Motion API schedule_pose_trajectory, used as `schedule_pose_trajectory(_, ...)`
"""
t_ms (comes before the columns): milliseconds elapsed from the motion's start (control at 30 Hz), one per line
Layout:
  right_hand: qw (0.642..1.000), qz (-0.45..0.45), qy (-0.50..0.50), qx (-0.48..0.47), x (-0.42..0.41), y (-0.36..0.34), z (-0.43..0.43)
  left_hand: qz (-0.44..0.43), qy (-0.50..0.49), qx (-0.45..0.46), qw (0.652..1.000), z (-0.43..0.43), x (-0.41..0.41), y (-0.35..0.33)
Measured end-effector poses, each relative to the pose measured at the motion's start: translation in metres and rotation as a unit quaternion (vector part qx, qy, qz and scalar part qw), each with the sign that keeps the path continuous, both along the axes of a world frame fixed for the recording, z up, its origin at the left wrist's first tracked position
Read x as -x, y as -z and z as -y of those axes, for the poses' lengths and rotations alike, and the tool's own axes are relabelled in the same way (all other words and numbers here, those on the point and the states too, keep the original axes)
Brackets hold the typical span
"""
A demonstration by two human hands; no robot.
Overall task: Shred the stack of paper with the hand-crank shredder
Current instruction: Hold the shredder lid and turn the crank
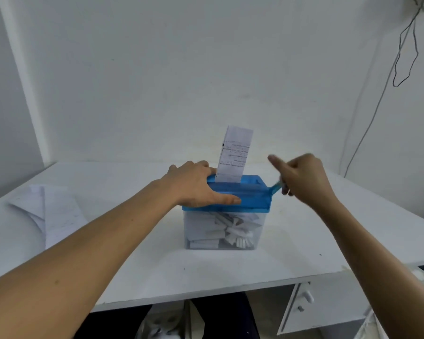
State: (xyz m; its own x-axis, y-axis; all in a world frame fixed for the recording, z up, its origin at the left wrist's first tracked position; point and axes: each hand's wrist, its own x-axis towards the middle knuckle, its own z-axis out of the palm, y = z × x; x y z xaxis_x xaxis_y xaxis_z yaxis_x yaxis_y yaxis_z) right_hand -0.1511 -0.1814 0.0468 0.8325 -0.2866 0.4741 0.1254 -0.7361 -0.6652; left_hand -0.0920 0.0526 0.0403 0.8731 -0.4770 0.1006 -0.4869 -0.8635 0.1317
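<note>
A hand-crank shredder with a blue top [251, 195] and a clear bin [198, 228] full of white strips stands in the middle of the white desk [137, 260]. A folded printed sheet [235, 154] sticks upright out of its slot. My left hand [196, 185] lies flat over the left part of the blue top, thumb along the front edge. My right hand [303, 177] is closed on the blue crank handle [276, 186] at the shredder's right side and looks blurred. A stack of paper [49, 211] lies at the desk's left.
A white wall rises close behind the desk, with a loose cable [406, 50] hanging at the upper right. Under the desk's right part is a drawer unit [303, 304]. The desk's front edge runs just below the shredder.
</note>
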Motion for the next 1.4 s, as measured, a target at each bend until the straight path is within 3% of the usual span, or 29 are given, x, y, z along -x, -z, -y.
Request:
schedule_pose_trajectory(133,0.997,-0.052,0.041,-0.038,-0.053,-0.014,0.004,-0.016,0.016,0.036,0.999,-0.004,-0.002,0.004)
schedule_pose_trajectory(233,0.990,-0.135,0.025,-0.024,-0.081,0.017,0.004,-0.024,0.033,0.040,0.998,-0.003,-0.004,0.006)
schedule_pose_trajectory(300,0.984,-0.156,-0.010,-0.083,-0.083,0.049,0.003,-0.027,0.038,0.020,0.999,-0.004,-0.004,0.004)
schedule_pose_trajectory(433,0.984,-0.072,-0.002,-0.162,-0.063,0.084,0.001,-0.072,0.034,-0.026,0.997,0.002,-0.006,-0.010)
schedule_pose_trajectory(533,0.983,-0.038,0.033,-0.179,-0.062,0.095,0.001,-0.134,0.074,0.020,0.988,0.013,-0.004,-0.014)
schedule_pose_trajectory(633,0.980,-0.013,0.036,-0.194,-0.053,0.102,0.000,-0.077,0.038,0.050,0.995,0.011,-0.002,-0.002)
schedule_pose_trajectory(733,0.985,-0.018,-0.002,-0.170,-0.019,0.110,-0.007,-0.019,0.037,0.065,0.997,0.009,0.001,0.006)
schedule_pose_trajectory(900,0.977,-0.033,-0.103,-0.184,0.043,0.095,-0.003,-0.023,0.043,0.070,0.996,0.010,0.008,0.001)
schedule_pose_trajectory(1100,0.980,-0.081,-0.175,0.038,0.067,0.028,0.017,-0.024,0.035,0.072,0.997,0.009,0.008,0.000)
schedule_pose_trajectory(1400,0.989,0.008,-0.146,-0.019,-0.015,0.003,0.025,-0.027,0.036,0.080,0.996,0.012,0.006,0.000)
